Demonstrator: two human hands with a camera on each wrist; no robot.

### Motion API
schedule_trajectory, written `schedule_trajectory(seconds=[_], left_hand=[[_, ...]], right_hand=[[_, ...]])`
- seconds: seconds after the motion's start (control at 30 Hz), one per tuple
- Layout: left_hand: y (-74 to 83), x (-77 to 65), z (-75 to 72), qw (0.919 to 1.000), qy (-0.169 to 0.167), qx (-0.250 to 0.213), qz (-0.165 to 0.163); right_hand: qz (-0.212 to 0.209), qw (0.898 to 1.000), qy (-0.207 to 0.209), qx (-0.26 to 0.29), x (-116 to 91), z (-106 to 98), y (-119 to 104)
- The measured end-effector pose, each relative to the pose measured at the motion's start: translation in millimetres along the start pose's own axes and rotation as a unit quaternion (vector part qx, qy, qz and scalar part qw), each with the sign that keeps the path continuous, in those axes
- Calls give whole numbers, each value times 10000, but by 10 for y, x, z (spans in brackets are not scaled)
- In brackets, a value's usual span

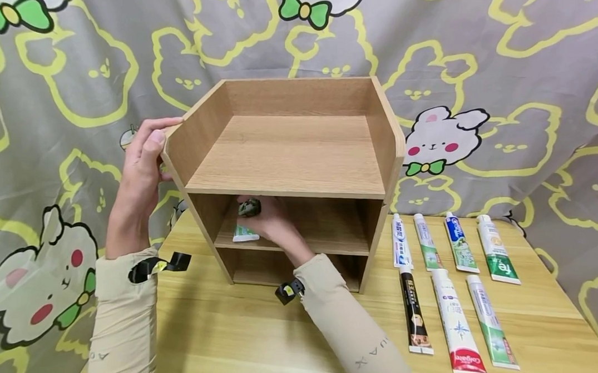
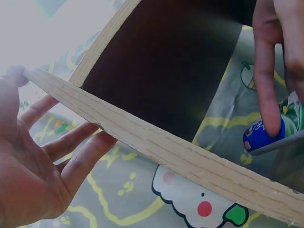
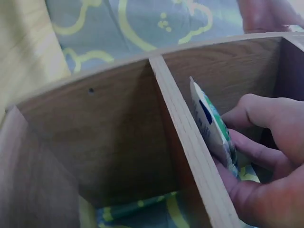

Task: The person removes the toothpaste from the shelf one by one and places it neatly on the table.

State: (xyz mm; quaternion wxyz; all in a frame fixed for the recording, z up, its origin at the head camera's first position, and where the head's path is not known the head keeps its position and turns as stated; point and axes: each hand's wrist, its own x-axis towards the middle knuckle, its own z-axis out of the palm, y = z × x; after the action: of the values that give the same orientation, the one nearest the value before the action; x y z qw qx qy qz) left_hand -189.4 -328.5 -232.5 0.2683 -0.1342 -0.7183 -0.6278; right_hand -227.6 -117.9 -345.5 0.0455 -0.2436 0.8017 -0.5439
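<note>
A wooden shelf unit (image 1: 285, 152) stands on the table. My left hand (image 1: 145, 157) grips the top edge of its left side panel, with the thumb and fingers on either side of the board in the left wrist view. Inside the middle compartment, at its left end, my right hand (image 1: 270, 216) holds a toothpaste tube (image 1: 247, 232). The right wrist view shows fingers (image 3: 266, 111) curled about this white and green tube (image 3: 211, 123), right by the shelf board (image 3: 183, 133). In the left wrist view, the tube's blue end (image 2: 263, 137) shows under a fingertip.
To the right of the unit, several toothpaste tubes lie in two rows, among them a black tube (image 1: 415, 311), a Colgate tube (image 1: 457, 324) and a blue and green tube (image 1: 461, 242). A patterned curtain (image 1: 523, 107) hangs close behind the table (image 1: 222, 333).
</note>
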Motion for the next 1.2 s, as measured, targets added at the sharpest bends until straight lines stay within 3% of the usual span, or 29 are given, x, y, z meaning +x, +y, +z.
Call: schedule_trajectory(seconds=[0.2, 0.33, 0.67, 0.8, 1.03, 1.2], left_hand=[[-52, -7, 2, 9999, -11, 60, -109], [-65, -3, 8, 9999, -14, -22, -150], [-69, 54, 16, 10000, -12, -58, -18], [-63, 62, 3, 9999, -20, -94, 45], [-62, 49, 36, 9996, -152, -225, 109], [-18, 8, -7, 9997, -59, -247, 28]], right_hand=[[225, 9929, -167, 1156, -165, 0, 68], [0, 9858, -10, 1677, -279, 8, 78], [31, 9547, -187, 2971, -557, -103, 101], [-30, 9499, -390, 3100, -670, -149, 137], [-78, 9603, -618, 2718, -903, -278, 190], [4, 9595, -741, 2719, -1005, -222, 202]])
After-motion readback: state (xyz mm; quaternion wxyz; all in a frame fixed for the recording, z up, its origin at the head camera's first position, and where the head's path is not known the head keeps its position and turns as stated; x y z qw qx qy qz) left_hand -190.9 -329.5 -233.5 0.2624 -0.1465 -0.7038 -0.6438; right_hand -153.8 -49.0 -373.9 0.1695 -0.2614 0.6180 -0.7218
